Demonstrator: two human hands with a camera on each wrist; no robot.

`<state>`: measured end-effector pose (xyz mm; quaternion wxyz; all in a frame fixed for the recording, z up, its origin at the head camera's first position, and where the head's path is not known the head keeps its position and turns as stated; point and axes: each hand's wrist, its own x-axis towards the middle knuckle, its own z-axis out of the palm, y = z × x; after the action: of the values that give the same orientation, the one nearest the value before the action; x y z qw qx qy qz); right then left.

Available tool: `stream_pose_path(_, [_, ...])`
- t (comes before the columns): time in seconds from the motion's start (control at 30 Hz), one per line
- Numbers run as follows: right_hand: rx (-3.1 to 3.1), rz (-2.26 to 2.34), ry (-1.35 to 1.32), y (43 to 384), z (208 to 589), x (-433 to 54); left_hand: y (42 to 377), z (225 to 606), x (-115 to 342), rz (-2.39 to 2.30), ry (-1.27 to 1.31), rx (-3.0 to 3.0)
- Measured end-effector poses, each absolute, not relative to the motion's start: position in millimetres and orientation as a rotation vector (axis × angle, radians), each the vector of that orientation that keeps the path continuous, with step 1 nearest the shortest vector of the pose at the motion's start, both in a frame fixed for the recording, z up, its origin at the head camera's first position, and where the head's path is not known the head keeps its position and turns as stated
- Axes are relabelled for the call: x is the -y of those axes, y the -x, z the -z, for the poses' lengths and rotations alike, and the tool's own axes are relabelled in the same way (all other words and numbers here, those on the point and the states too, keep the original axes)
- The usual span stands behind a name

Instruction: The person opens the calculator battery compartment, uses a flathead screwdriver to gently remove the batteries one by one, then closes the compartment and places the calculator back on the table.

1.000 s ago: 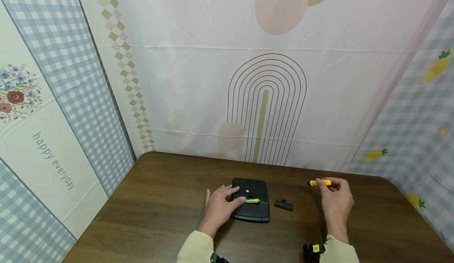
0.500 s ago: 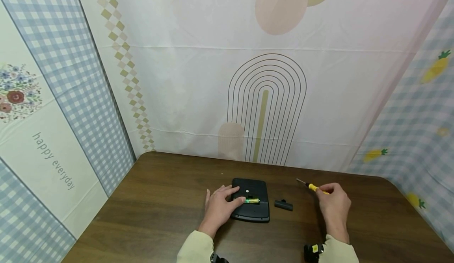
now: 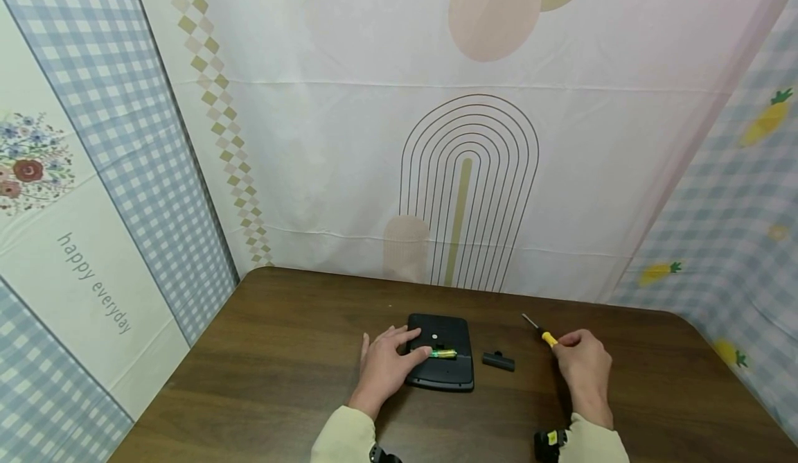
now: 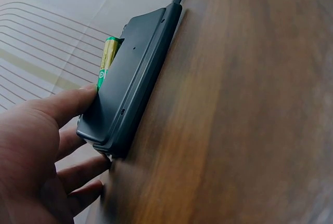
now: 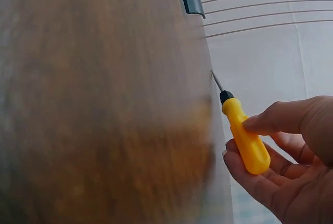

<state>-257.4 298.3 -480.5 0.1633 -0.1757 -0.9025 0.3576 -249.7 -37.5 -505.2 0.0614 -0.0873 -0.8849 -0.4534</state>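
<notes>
A flat black battery-powered device (image 3: 447, 373) lies back side up on the table. One green and yellow battery (image 3: 444, 353) shows in its uncovered slot. My left hand (image 3: 388, 367) rests at the device's left side, thumb tip against the battery's end and the other fingers spread along the edge, as the left wrist view also shows. On the right, my right hand (image 3: 584, 368) grips a small screwdriver (image 5: 245, 140) by its yellow handle. Its metal shaft points away and to the left, close over the table.
Between the device and the right hand lies a black battery cover (image 3: 499, 361). The brown wooden table (image 3: 280, 366) ends at a patterned white cloth (image 3: 324, 172) behind. Checked cloth (image 3: 717, 255) hangs at the right side.
The screwdriver has turned in my right hand: its metal shaft has come into view, pointing to the upper left. That hand has shifted slightly left and nearer. My left hand has stayed put.
</notes>
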Motion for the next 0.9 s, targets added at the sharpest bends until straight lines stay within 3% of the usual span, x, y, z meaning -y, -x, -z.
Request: stream_pose_path(0.9, [2.804,-1.052,0.492,256.1,476.4,-297.6,250.0,505.7,38.5,1.368,0.257,2.691])
